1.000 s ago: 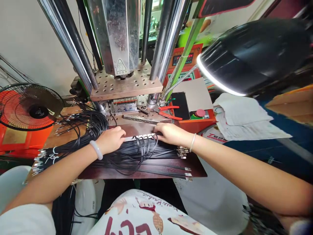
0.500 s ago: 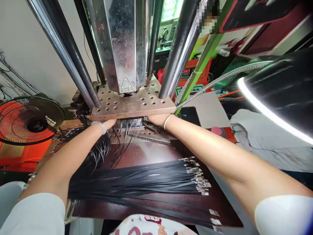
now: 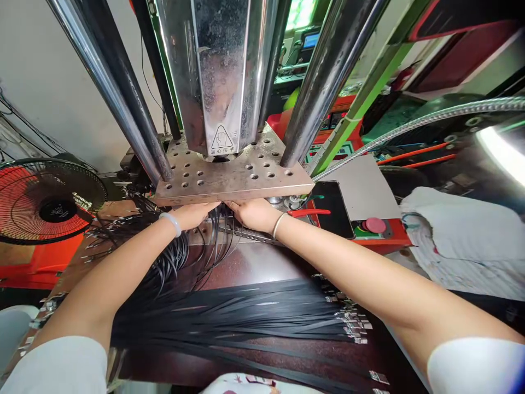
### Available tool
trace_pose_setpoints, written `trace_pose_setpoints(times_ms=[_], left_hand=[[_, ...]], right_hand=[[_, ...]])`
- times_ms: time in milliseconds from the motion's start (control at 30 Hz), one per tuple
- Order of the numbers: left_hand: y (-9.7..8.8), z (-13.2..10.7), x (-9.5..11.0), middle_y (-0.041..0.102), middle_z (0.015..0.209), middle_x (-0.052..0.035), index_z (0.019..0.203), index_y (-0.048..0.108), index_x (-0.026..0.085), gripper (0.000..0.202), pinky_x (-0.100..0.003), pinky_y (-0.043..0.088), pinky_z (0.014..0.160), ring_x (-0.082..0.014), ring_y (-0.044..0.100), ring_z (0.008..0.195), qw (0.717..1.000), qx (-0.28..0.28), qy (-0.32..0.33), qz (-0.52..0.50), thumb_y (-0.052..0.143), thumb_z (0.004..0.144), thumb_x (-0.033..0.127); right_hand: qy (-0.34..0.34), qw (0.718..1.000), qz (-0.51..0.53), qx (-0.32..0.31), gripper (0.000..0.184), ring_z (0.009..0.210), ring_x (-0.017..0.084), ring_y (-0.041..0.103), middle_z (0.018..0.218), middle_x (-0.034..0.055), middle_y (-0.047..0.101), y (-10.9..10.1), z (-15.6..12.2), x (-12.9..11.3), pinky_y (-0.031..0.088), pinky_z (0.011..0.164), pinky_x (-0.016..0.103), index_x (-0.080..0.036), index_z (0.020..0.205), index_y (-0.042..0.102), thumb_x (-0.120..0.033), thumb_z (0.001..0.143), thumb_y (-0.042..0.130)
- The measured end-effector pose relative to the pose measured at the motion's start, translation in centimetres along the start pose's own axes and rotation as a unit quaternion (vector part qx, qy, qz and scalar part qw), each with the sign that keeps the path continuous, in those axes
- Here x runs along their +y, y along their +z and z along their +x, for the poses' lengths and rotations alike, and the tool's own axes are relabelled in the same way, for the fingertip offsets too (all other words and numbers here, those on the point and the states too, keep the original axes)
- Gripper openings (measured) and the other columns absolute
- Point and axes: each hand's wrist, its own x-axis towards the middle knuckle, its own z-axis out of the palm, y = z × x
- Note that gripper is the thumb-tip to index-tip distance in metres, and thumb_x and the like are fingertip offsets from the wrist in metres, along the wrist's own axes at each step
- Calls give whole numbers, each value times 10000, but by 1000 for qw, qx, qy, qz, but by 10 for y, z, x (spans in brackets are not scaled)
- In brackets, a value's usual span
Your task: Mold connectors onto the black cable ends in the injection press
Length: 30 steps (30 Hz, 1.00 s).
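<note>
Both hands meet at the front edge of a thick metal press plate [image 3: 229,183] drilled with holes. My left hand [image 3: 194,215] reaches in from the left, fingers pinched around thin black cables [image 3: 214,227] that hang toward the table. Close beside it, my right hand [image 3: 256,214] has its fingers curled at the same cables. The plate hides part of the fingertips and whatever lies underneath. Under my right wrist, a long metal bar with holes [image 3: 250,234] is partly covered. Pliers with a red handle [image 3: 309,212] lie just right of that wrist.
Flat black cables with metal connectors [image 3: 262,312] spread across the dark table [image 3: 241,262]. A coiled cable bundle [image 3: 174,257] lies left. Steel columns [image 3: 318,87] flank the press. Around stand a fan [image 3: 57,202], a red push button [image 3: 374,225] and a lamp [image 3: 502,158].
My right hand has moved left, closer to my left hand, uncovering the red-handled pliers. My left hand has shifted right to the cables. The view has turned slightly.
</note>
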Motion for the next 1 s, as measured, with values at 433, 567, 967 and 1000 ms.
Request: trace_pose_setpoints(times_ms=[433, 567, 967, 1000], left_hand=[[13, -3, -4, 685, 1140, -145, 1216, 627, 103, 342, -360, 490, 999, -226, 655, 1058, 993, 93, -21, 75, 461, 919, 137], [16, -5, -6, 674, 1161, -150, 1211, 623, 102, 330, -344, 502, 975, -221, 655, 1054, 996, 71, -25, 57, 467, 926, 159], [-51, -168, 115, 668, 1117, -65, 1188, 615, 250, 327, -348, 522, 891, -200, 660, 949, 892, -13, -137, -431, 610, 862, 254], [-39, -206, 139, 691, 1021, -39, 1120, 648, 266, 298, -324, 550, 792, -190, 677, 848, 805, -141, -127, -562, 674, 824, 283]], right_hand=[[63, 998, -26, -6, 337, 894, 278, 631, 992, 185, 703, -1, -7, 5, 427, 755, 352, -55, 1185, 620, -136, 932, 413], [72, 997, -19, -7, 308, 893, 282, 634, 983, 187, 706, 1, -12, 9, 430, 761, 357, -68, 1119, 655, -162, 937, 424], [306, 919, 99, 229, 362, 1104, 323, 600, 1118, 191, 670, -21, -204, -5, 458, 962, 509, -148, 1080, 658, -368, 884, 450], [397, 888, 90, 215, 317, 956, 350, 646, 942, 175, 700, -16, -244, -25, 492, 866, 542, -199, 940, 689, -405, 842, 469]])
